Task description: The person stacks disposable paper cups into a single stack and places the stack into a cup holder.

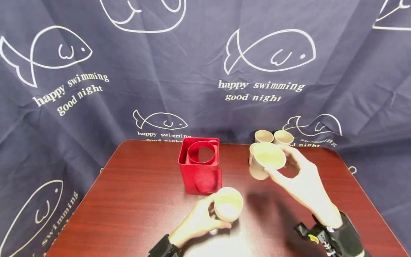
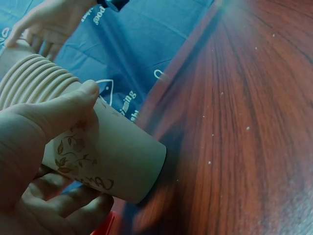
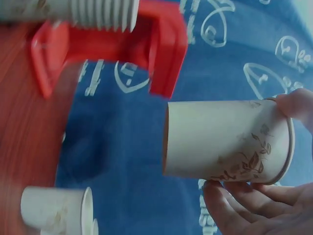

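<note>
My left hand (image 1: 200, 217) grips a stack of nested paper cups (image 1: 228, 204) low over the near middle of the table. In the left wrist view, several rims of the stack (image 2: 112, 147) show, with brown leaf print on the side. My right hand (image 1: 305, 182) holds one paper cup (image 1: 269, 156) by its upper part, raised above the table on the right. Its printed side shows in the right wrist view, thumb near the rim and fingers underneath. Beyond it, two paper cups (image 1: 264, 135) stand side by side at the table's back edge.
A red square holder (image 1: 200, 180) with a round opening on top stands behind my left hand. The brown wooden table (image 1: 135, 192) ends at a dark blue curtain (image 1: 199, 89) printed with white fish and lettering.
</note>
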A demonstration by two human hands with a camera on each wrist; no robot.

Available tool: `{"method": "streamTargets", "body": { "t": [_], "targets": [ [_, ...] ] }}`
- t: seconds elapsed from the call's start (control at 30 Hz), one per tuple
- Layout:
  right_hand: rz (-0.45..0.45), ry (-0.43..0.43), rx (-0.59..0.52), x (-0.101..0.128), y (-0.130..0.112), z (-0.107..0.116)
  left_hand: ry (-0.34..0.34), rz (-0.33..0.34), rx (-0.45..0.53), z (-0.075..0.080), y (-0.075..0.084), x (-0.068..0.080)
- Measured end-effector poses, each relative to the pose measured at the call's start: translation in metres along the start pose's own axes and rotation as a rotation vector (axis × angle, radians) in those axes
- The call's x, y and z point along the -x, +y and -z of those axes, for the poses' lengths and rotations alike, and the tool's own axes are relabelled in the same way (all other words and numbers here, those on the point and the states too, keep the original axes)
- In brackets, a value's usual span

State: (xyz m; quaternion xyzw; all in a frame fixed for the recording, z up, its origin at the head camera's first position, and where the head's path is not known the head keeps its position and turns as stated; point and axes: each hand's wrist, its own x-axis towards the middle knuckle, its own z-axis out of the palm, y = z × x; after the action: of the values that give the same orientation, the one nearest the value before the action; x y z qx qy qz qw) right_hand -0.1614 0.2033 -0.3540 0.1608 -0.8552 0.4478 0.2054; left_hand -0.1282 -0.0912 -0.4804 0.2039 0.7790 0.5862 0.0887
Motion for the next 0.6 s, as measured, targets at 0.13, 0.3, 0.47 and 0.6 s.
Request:
{"method": "streamTargets", "body": {
  "t": [0.13,0.3,0.47,0.6],
  "targets": [
    [0.024,-0.083,-0.023,0.004,-0.010,-0.007,-0.003,0.010,0.010,0.000,0.001,0.000],
    [0.067,-0.197,-0.068,0.011,-0.017,-0.017,-0.012,0.005,0.024,0.001,0.001,-0.001],
    [0.106,-0.291,-0.154,0.017,-0.023,-0.029,-0.013,-0.059,0.009,0.001,-0.001,-0.002],
    [0.127,-0.356,-0.211,0.021,-0.026,-0.037,-0.020,-0.051,0.011,0.001,-0.001,-0.002]
  ]
}}
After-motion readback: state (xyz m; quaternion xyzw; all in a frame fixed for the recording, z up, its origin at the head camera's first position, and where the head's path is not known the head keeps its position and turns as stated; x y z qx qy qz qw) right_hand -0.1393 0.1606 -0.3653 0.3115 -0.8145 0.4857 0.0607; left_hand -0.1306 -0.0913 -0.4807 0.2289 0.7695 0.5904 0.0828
